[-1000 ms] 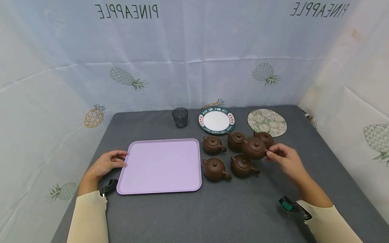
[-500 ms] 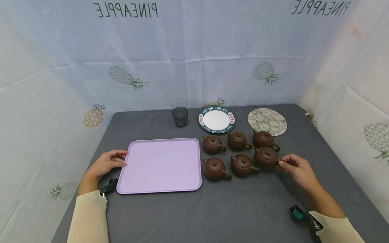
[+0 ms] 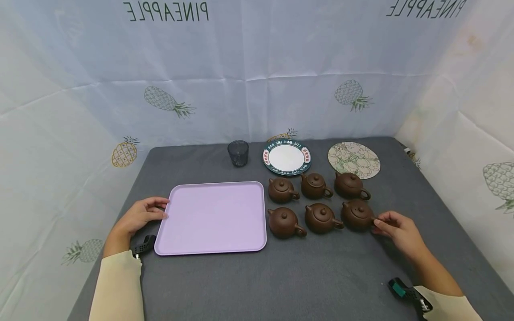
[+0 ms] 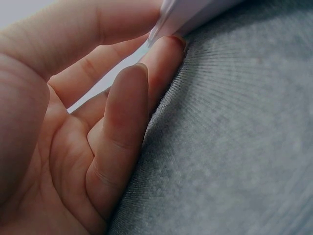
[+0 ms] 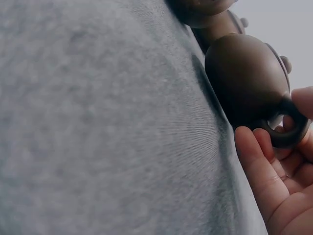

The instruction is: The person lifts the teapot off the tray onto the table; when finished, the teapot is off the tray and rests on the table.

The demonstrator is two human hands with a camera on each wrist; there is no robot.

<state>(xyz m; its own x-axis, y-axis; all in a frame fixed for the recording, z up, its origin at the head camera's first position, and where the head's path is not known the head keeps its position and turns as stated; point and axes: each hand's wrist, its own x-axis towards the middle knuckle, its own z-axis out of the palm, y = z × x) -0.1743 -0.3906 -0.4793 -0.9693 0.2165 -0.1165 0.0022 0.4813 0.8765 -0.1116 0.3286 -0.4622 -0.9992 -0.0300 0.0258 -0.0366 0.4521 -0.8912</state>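
In the head view my right hand [image 3: 399, 234] pinches the handle of a small brown clay teapot [image 3: 356, 215], the front right one of a group. The right wrist view shows the thumb and fingers around the ring handle of this teapot [image 5: 247, 81], whose base appears to meet the cloth. My left hand [image 3: 140, 218] rests at the left edge of a lilac rectangular tray [image 3: 214, 218]. Its fingers [image 4: 128, 105] are loosely bent, and some fingertips touch the tray's rim in the left wrist view. Several similar teapots [image 3: 322, 218] stand beside the held one, in two rows.
Behind the tray stands a dark glass cup [image 3: 238, 154]. A white plate with a green rim [image 3: 287, 159] and a round patterned mat [image 3: 354, 159] lie at the back. Grey cloth [image 3: 257, 290] covers the table. A pineapple-print curtain [image 3: 257, 53] hangs behind.
My right hand has carried the teapot rightward and toward me, from above the others down to the front row's right end. My left hand and the tray have not moved.
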